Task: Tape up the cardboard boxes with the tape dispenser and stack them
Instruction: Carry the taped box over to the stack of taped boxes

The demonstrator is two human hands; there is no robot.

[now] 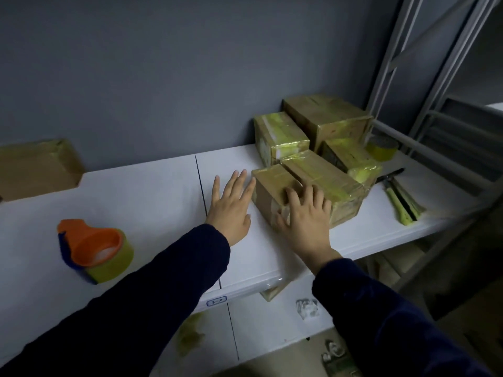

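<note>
One taped box (40, 170) is sitting at the far left of the white table (152, 202), against the wall. The tape dispenser (94, 250) is lying near the front edge, well apart from your hands. Your left hand (231, 210) is lying open, fingers straight and spread, just beside the nearest box (269, 186). Your right hand (304, 221) is pressing spread, straight fingers onto that box. More taped boxes (326, 118) are clustering behind it. A tape roll (382, 148) and a cutter (400, 197) are lying further right.
</note>
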